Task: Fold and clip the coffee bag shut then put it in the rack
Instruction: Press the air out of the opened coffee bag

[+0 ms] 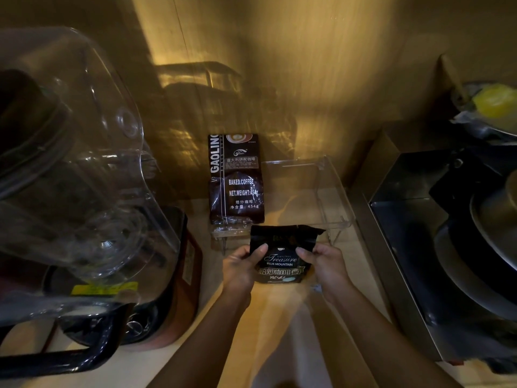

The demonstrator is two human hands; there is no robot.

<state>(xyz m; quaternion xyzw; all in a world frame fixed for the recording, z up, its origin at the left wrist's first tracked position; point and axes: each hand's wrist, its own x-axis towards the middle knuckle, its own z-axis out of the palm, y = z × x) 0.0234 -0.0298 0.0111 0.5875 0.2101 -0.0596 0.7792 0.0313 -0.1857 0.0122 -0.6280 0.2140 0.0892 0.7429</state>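
Note:
A small black coffee bag (282, 256) printed "Treasure Blue Mountain" stands upright on the counter, its top edge open and ragged. My left hand (242, 266) grips its left side, thumb on the front. My right hand (321, 263) grips its right side the same way. Just behind the bag sits a clear plastic rack (333, 197). A taller dark "Gaoling Baked Coffee" bag (236, 177) stands in the rack's left part. No clip is visible.
A large blender with a clear cover (84, 163) and dark base (156, 289) fills the left. A steel appliance (419, 233) with dark pans stands at the right. A reflective golden wall (279, 79) backs the counter.

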